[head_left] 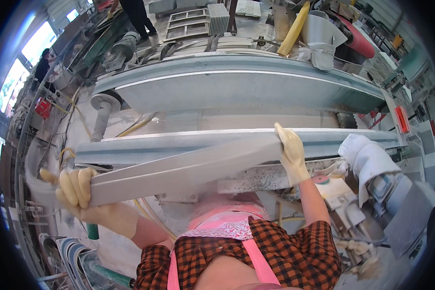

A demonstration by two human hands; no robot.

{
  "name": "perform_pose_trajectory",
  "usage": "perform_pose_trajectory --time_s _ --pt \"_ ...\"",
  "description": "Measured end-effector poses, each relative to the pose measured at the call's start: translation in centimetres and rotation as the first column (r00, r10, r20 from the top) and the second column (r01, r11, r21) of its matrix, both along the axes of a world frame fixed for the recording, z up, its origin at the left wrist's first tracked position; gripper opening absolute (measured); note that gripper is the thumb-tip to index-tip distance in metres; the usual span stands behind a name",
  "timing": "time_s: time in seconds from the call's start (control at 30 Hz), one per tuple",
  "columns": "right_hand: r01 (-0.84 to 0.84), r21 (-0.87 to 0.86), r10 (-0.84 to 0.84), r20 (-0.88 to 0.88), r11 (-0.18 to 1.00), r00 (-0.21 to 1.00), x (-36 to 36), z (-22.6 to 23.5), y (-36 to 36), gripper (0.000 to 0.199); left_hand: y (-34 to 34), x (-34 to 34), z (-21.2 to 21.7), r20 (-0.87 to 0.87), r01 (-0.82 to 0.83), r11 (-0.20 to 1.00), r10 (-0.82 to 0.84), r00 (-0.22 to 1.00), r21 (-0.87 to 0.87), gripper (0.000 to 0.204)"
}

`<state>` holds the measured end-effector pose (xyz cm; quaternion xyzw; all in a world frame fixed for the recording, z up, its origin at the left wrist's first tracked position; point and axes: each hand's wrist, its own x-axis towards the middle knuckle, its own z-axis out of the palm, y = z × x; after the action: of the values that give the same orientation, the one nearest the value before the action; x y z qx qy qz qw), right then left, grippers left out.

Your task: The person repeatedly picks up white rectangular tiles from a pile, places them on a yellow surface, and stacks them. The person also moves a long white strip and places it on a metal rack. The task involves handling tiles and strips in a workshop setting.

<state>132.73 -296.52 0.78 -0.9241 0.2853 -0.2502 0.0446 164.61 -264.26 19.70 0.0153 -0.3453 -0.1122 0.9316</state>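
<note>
A long pale-grey strip point(179, 175), with a lengthwise line along its face, spans the space in front of my body. It slants, its left end lower in the picture than its right. My left hand point(79, 191), in a cream rubber glove, is wrapped round the left end; the hand is slightly blurred. Gloved alike, my right hand point(291, 150) grips the right end, with its fingers at the top edge. Just beyond the strip runs a long bench rail point(333, 140) with a blue-grey side, partly covered by the strip.
A second long beam point(246, 89) lies parallel, farther off. A cloth-wrapped machine part point(367, 152) stands at the right, near an orange-red box point(401, 120). Hoses point(137, 126) cross the floor. Two other people point(136, 17) are in the background. A green pipe point(108, 274) is at lower left.
</note>
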Motion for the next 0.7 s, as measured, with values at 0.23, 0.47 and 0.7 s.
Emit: perform_pose_trajectory --time_s 0.23,0.47,0.7 --pt "-0.158 0.227 0.185 -0.101 0.961 0.978 4.8 -1.7 -16.2 0.055 -2.6 1.9 -1.2 -0.026 -0.507 0.794 0.546 0.837 0.334 0.032" --pt "-0.113 0.544 0.025 0.166 0.831 0.986 14.6 -6.3 -38.4 0.042 -0.4 6.9 -2.8 -0.256 -0.411 0.727 0.616 0.745 0.550 0.041" --pt "0.166 0.275 -0.150 -0.078 0.947 0.986 24.1 -9.1 -47.9 0.042 3.9 10.6 -6.1 -0.386 -0.232 0.696 0.608 0.694 0.679 0.043"
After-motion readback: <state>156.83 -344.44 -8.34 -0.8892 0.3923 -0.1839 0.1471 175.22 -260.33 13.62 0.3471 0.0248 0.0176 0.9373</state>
